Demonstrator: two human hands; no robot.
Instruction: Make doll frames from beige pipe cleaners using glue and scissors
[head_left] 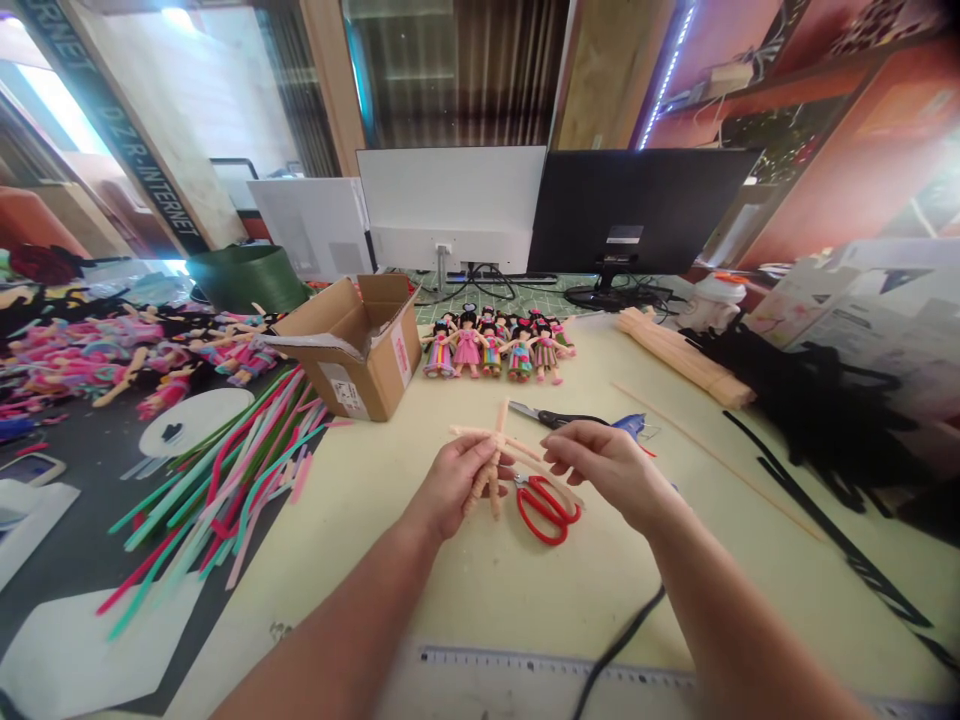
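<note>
Held between the fingers and thumb of my left hand [459,480] is a peach pipe-cleaner doll body [498,440], with twisted legs pointing down, a straight piece up and arms out to the sides. My right hand [604,465] is closed in a pinch at the figure's right side, on a loose peach pipe-cleaner strand; its fingertips partly hide the grip. Just below lie red-handled scissors [546,512] on the pale table. Black-handled scissors [562,418] and a blue tool [631,426], partly behind my right hand, lie beyond.
Finished dolls [491,348] stand beside an open cardboard box [360,360]. Coloured pipe cleaners [232,470] spread at left. A peach bundle [682,355] and a black pile [810,390] lie at right. A ruler [555,668] and black cable [622,640] are in front; monitors [454,210] stand behind.
</note>
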